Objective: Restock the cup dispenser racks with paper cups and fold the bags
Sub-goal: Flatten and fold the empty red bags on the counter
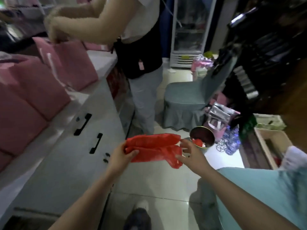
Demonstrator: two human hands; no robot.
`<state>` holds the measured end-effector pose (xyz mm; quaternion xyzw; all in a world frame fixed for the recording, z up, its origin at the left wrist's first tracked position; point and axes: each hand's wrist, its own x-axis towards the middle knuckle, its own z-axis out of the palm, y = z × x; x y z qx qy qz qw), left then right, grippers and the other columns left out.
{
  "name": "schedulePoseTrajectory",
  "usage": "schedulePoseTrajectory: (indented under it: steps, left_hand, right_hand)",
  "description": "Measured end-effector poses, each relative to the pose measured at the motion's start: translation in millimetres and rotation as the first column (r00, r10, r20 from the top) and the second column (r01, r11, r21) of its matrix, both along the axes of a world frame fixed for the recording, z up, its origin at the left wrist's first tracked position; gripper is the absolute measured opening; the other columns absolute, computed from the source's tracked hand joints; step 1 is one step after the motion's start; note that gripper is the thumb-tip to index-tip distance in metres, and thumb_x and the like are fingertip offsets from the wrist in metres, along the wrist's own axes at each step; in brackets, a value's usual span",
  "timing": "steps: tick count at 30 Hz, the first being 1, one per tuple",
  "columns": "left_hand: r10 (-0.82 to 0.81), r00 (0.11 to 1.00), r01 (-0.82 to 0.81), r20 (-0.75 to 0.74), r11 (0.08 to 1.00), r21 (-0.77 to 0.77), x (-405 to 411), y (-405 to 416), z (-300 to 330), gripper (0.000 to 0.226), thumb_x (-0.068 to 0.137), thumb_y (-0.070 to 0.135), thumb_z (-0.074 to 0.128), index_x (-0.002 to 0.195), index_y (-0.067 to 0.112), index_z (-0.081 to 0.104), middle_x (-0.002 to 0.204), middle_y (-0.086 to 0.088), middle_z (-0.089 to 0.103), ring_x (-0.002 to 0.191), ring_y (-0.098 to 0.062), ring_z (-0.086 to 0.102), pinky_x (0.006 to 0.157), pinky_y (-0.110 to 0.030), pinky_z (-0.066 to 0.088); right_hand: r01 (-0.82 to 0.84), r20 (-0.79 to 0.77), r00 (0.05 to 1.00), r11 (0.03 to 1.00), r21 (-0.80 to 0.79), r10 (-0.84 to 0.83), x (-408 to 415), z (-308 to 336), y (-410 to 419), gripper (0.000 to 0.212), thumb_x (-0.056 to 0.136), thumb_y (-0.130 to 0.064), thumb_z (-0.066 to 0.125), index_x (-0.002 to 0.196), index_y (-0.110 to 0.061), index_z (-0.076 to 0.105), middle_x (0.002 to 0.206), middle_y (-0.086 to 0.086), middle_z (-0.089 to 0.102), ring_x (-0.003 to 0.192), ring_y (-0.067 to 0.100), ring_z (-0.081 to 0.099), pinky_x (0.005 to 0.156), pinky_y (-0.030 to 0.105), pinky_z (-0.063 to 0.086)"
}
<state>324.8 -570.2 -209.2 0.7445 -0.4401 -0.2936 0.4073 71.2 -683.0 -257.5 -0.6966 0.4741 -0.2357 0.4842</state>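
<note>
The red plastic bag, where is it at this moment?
In the head view the red plastic bag is low in the centre, held above the floor between the left hand and the right hand, just left of a round metal tin.

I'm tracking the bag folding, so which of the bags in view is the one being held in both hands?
The red plastic bag, held between the left hand and right hand. The pink paper bags stand on the white counter.
</note>
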Motion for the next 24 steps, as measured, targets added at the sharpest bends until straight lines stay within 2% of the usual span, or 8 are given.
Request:
schedulePoseTrajectory:
  steps: [3,6,7,10,12,16,20,24]
  left_hand:
    - [-0.083,0.996,0.083,-0.015,0.997,-0.01,3.6,-61.4,-6.7,0.025,0.078,0.007,0.074,0.093,0.022,0.061,0.08,0.01,0.065,0.073,-0.006,0.061,0.06,-0.007,0.045]
    - [-0.184,0.983,0.184,-0.027,0.983,0.011,9.1,-122.8,-8.2,0.031,0.071,0.027,0.075,0.1,0.021,0.064,0.089,0.002,0.069,0.083,-0.016,0.066,0.074,-0.029,0.053]
    - [-0.211,0.977,0.212,-0.033,0.977,0.018,10.5,-142.6,-9.0,0.037,0.068,0.032,0.072,0.102,0.019,0.065,0.093,-0.001,0.07,0.087,-0.019,0.067,0.078,-0.034,0.054]
    - [-0.295,0.955,0.295,-0.016,0.955,0.036,7.6,-199.2,-17.4,0.039,0.071,0.028,0.075,0.105,0.013,0.066,0.095,-0.005,0.071,0.09,-0.022,0.067,0.082,-0.039,0.053]
    - [-0.351,0.936,0.35,0.003,0.935,0.058,0.8,-236.9,-26.1,0.032,0.078,0.017,0.075,0.108,0.01,0.065,0.095,-0.005,0.069,0.09,-0.023,0.066,0.078,-0.033,0.051]
    - [-0.408,0.913,0.404,0.02,0.91,0.097,-24.3,-298.4,-41.4,0.028,0.082,0.014,0.072,0.107,0.007,0.063,0.095,-0.006,0.066,0.086,-0.022,0.062,0.074,-0.028,0.044]
    - [-0.432,0.902,0.429,-0.023,0.888,0.165,-56.6,-366.8,-70.6,0.032,0.083,0.011,0.071,0.112,0.005,0.059,0.099,-0.007,0.064,0.087,-0.02,0.06,0.075,-0.026,0.044]
    - [-0.434,0.901,0.423,-0.012,0.871,0.248,-91.2,-436.9,-109.2,0.034,0.082,0.009,0.069,0.114,0.004,0.063,0.101,-0.011,0.068,0.094,-0.026,0.064,0.085,-0.035,0.05]
  right_hand:
    - [0.079,-0.025,0.997,0.997,-0.006,-0.079,-6.3,-3.2,-33.5,0.067,0.072,-0.029,0.078,0.131,-0.019,0.046,0.125,0.0,0.058,0.114,0.02,0.056,0.097,0.042,0.047]
    - [0.238,-0.043,0.969,0.969,-0.063,-0.241,-10.9,-2.1,-64.3,0.053,0.074,-0.027,0.08,0.118,-0.032,0.051,0.116,-0.015,0.06,0.107,0.009,0.058,0.087,0.014,0.044]
    - [0.283,-0.052,0.956,0.956,-0.077,-0.287,-12.6,-1.7,-74.1,0.051,0.074,-0.029,0.08,0.116,-0.034,0.051,0.113,-0.017,0.06,0.104,0.006,0.059,0.083,0.01,0.042]
    - [0.403,-0.123,0.902,0.909,-0.109,-0.414,-18.4,-0.2,-103.6,0.062,0.073,-0.035,0.08,0.128,-0.026,0.051,0.117,-0.012,0.059,0.101,-0.001,0.057,0.081,0.011,0.039]
    - [0.465,-0.153,0.863,0.875,-0.134,-0.482,-26.8,-2.2,-125.8,0.064,0.074,-0.035,0.079,0.131,-0.022,0.051,0.121,-0.007,0.06,0.107,0.006,0.056,0.085,0.016,0.037]
    - [0.555,-0.198,0.794,0.818,-0.148,-0.575,-52.7,-8.6,-165.1,0.057,0.078,-0.033,0.076,0.129,-0.019,0.055,0.124,-0.006,0.061,0.104,0.006,0.055,0.083,0.013,0.033]
    - [0.608,-0.241,0.749,0.785,-0.12,-0.617,-86.3,-31.3,-213.9,0.048,0.081,-0.033,0.072,0.125,-0.022,0.059,0.122,-0.006,0.063,0.109,0.013,0.057,0.086,0.019,0.035]
    - [0.628,-0.278,0.739,0.777,-0.046,-0.614,-127.9,-63.7,-273.1,0.043,0.083,-0.029,0.07,0.124,-0.019,0.06,0.122,-0.004,0.063,0.11,0.014,0.057,0.087,0.019,0.036]
